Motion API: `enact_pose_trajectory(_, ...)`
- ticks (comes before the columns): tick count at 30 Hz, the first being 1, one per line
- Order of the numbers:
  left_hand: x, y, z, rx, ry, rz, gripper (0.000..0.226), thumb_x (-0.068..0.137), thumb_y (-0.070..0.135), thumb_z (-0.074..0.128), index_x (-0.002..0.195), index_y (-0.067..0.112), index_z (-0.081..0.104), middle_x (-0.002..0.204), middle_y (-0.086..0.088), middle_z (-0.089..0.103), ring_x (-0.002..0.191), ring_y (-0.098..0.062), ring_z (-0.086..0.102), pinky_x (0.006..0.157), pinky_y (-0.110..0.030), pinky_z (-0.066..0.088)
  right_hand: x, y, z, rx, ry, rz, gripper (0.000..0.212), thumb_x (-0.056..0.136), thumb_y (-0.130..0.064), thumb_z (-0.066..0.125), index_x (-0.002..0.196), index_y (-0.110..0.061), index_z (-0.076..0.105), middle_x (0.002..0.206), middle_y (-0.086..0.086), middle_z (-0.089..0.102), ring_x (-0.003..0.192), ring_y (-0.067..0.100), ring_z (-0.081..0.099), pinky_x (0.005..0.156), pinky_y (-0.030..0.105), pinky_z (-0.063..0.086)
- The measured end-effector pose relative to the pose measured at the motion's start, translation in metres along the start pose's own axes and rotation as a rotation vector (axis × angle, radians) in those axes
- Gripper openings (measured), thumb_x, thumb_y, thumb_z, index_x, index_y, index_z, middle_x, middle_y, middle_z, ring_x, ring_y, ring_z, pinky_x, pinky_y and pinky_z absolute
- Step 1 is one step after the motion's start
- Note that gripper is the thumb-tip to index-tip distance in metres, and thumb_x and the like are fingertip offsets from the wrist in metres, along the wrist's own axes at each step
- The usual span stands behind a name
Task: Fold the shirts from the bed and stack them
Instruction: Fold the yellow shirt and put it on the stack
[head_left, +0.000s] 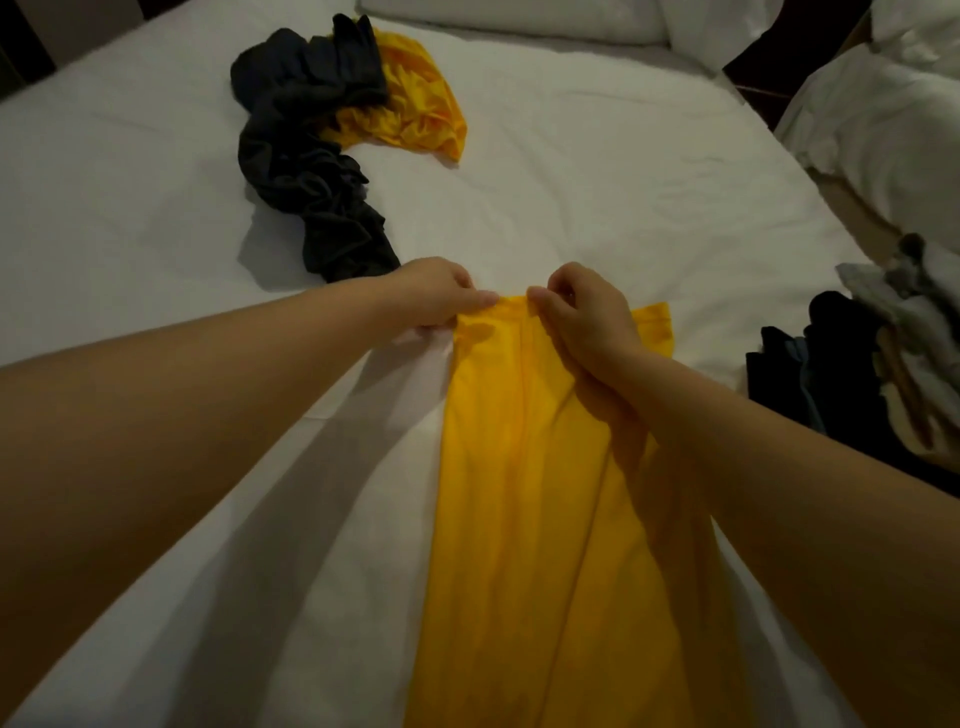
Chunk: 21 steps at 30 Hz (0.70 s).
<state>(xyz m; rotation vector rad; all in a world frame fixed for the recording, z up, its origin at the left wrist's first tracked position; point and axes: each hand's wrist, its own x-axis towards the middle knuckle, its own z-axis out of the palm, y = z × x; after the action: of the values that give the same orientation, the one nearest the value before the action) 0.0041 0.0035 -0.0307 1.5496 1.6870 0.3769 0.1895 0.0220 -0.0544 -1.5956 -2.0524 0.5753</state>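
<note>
A yellow shirt (524, 493) lies stretched lengthwise on the white bed (597, 197), running from the near edge to the middle. My left hand (436, 299) pinches its far left corner. My right hand (582, 317) pinches the far edge just right of that, fingers curled over the cloth. A crumpled dark grey shirt (306, 156) lies farther back on the left. Another crumpled yellow shirt (415, 109) lies against the dark one at the back.
White pillows (514, 18) line the head of the bed. A heap of dark and light clothes (872, 358) sits at the right edge. A white duvet (883, 114) is bunched on the far right.
</note>
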Motion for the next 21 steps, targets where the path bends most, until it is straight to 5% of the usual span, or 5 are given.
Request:
enact_pose_trajectory(7, -0.004, -0.003, -0.003, -0.150, 0.134, 0.094, 0.010, 0.091, 0.025, 0.059, 0.094, 0.017, 0.053, 0.084, -0.013, 0.056, 0.063, -0.020, 0.055, 0.049, -0.025, 0.051, 0.001, -0.001, -0.012, -0.067, -0.035, 0.026, 0.028, 0.087, -0.049, 0.057, 0.075, -0.024, 0.053, 0.079, -0.002, 0.058, 0.089, 0.026, 0.059, 0.084, 0.044, 0.045)
enact_pose_trajectory(12, -0.017, 0.002, 0.017, 0.147, 0.442, 0.122, 0.043, 0.089, 0.036, 0.060, 0.125, 0.019, 0.044, 0.123, -0.013, 0.045, 0.104, -0.026, 0.052, 0.082, -0.031, 0.043, 0.005, -0.027, -0.034, 0.126, -0.099, 0.088, 0.022, 0.086, -0.041, 0.063, 0.080, -0.020, 0.057, 0.081, 0.001, 0.057, 0.082, 0.017, 0.054, 0.065, 0.027, 0.042)
enact_pose_trajectory(14, -0.037, 0.012, 0.028, 0.092, 0.514, 0.189, 0.032, 0.093, 0.040, 0.051, 0.114, 0.016, 0.051, 0.114, -0.010, 0.053, 0.100, -0.025, 0.054, 0.079, -0.031, 0.042, 0.006, -0.043, -0.046, 0.270, -0.147, 0.143, 0.024, 0.086, -0.041, 0.064, 0.096, -0.019, 0.059, 0.094, 0.002, 0.057, 0.084, 0.015, 0.055, 0.068, 0.026, 0.044)
enact_pose_trajectory(18, -0.086, 0.025, 0.070, -0.168, 0.324, 0.171, 0.023, 0.093, 0.038, 0.048, 0.093, 0.016, 0.055, 0.084, -0.006, 0.065, 0.075, -0.028, 0.064, 0.070, -0.036, 0.050, 0.010, -0.061, -0.068, 0.708, -0.285, 0.331, 0.019, 0.090, -0.037, 0.060, 0.102, -0.023, 0.057, 0.084, -0.003, 0.055, 0.079, 0.012, 0.053, 0.064, 0.024, 0.043)
enact_pose_trajectory(21, -0.112, 0.022, 0.083, -0.432, 0.338, 0.099, 0.023, 0.097, 0.035, 0.043, 0.094, 0.017, 0.058, 0.089, -0.009, 0.066, 0.077, -0.028, 0.065, 0.072, -0.044, 0.056, 0.018, -0.066, -0.073, 0.754, -0.387, 0.351, 0.006, 0.093, -0.027, 0.056, 0.099, -0.026, 0.055, 0.096, -0.008, 0.061, 0.096, 0.009, 0.054, 0.092, 0.033, 0.038)
